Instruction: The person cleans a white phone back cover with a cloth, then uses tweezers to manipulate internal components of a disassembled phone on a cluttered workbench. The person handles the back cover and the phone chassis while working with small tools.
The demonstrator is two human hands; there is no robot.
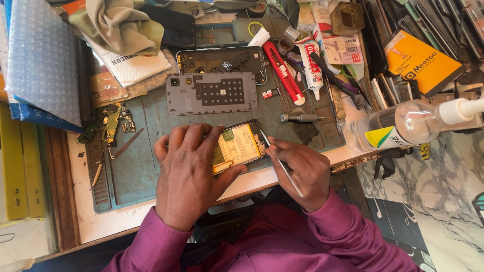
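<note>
Cluttered repair mat (146, 166) under me: my left hand (189, 171) curls over the opened phone (238, 147) (battery side up), pinning it at the near edge, while my right hand (300, 171) pinches slim tweezers (280, 163), tips touching the phone's right edge.

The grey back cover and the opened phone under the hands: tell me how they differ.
The grey back cover lies untouched farther up the mat; the opened phone is held by the left hand, with the right hand bringing a thin tool to its edge. The cover shows a flat grey inside with a dark patch; the phone shows a yellowish battery. The cover lies level, the phone slanted. Both are rectangular.
</note>
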